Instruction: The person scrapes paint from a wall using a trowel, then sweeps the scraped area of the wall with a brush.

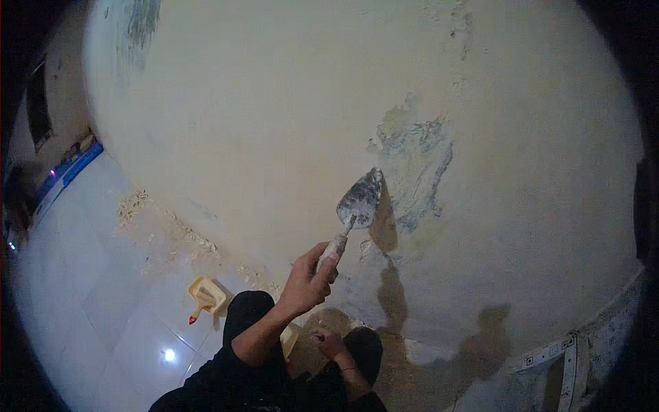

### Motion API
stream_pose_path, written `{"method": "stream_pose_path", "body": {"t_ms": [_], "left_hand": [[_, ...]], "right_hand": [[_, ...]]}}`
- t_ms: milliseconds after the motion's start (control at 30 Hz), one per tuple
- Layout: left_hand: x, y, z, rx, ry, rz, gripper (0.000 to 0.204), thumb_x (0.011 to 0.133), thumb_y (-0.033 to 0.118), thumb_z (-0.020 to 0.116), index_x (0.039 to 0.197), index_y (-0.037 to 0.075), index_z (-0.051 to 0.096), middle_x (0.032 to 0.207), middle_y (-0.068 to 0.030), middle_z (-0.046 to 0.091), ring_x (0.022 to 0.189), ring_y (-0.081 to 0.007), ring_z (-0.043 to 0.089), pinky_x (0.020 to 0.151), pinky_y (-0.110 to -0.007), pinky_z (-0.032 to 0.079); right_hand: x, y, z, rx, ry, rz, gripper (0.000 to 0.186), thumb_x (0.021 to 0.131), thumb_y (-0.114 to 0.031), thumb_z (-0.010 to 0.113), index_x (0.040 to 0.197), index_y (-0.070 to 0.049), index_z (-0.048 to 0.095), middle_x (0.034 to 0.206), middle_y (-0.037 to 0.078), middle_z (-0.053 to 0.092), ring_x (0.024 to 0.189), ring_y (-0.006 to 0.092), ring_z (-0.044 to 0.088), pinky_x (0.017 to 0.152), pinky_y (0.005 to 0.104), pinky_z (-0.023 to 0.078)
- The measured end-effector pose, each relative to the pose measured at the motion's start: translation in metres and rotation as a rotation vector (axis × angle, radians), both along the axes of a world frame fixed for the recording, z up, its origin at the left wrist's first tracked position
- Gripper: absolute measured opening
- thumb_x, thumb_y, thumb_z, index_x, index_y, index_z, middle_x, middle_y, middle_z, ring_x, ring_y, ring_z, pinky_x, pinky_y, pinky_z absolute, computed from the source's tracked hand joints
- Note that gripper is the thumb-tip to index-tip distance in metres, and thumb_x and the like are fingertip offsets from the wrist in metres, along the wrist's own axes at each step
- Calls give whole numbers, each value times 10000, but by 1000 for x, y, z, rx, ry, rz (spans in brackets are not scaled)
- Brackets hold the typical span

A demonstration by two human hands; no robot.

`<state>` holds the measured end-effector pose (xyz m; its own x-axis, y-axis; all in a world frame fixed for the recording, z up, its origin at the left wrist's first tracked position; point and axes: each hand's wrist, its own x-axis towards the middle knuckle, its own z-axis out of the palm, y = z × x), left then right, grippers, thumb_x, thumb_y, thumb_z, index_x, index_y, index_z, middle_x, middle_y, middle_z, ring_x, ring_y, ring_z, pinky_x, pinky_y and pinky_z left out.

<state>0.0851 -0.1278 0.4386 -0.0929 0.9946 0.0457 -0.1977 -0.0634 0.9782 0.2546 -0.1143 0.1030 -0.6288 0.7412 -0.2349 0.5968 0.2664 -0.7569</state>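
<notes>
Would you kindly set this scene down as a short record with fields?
Left hand: gripping a trowel by its handle
Right hand: lower down, grip unclear
Wall: pale, with a rough greyish patch just right of the trowel
Floor: light tiles, bearing a yellow scoop
Debris: pale crumbs along the wall's foot

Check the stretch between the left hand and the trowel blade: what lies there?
In the head view, the exposed upper part of the handle and a narrow neck lie between the left hand and the trowel blade.
</notes>
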Motion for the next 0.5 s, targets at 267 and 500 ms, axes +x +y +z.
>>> {"method": "stream_pose_path", "body": {"t_ms": [267, 500], "left_hand": [[5, 0, 5, 44, -60, 15, 349, 970, 312, 444, 1210, 59, 453, 644, 38, 411, 458, -37, 370, 381, -219, 296], [28, 1, 1, -5, -164, -34, 347, 975, 392, 424, 1159, 99, 460, 635, 53, 374, 447, -23, 305, 375, -216, 265]], "right_hand": [[-5, -19, -8, 236, -87, 110, 308, 855, -265, 565, 1087, -70, 615, 943, 170, 662, 867, 326, 637, 767, 390, 493], [11, -15, -1, 52, 108, 2, 290, 837, -220, 555, 1049, -32, 618, 918, 195, 658, 846, 344, 637, 751, 428, 489]]}}
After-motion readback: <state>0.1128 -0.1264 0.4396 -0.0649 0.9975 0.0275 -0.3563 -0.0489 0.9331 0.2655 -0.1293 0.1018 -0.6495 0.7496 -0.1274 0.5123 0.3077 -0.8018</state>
